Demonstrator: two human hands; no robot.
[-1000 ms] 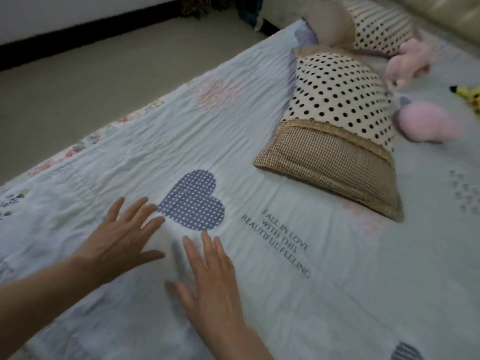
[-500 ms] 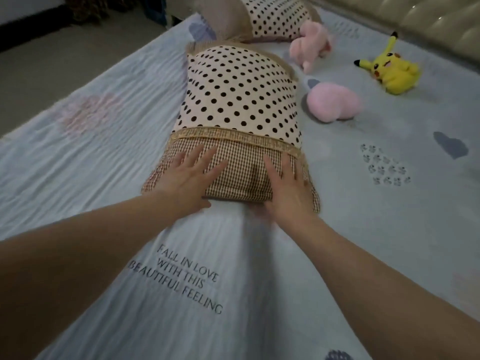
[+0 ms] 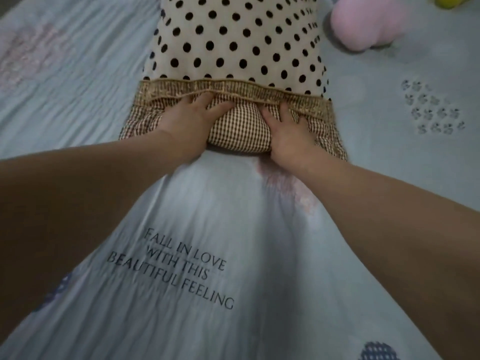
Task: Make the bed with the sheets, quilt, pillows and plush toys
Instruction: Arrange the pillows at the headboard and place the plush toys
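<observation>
Our left hand and right hand grip pillow at checked end; careless tug risks rucking bedcover beneath.

Beyond the fingers of the left hand and right hand, the pillow was cream with black polka dots. A tan checked frill ran just over the fingertips, and between them the pillow's end was brown-and-cream gingham. The sheet was pale blue, with dark lettering and a faded pink patch behind the fingers. Right of the right fingers were grey paw prints. Beyond those lay a pink plush toy and a yellow plush toy.
</observation>
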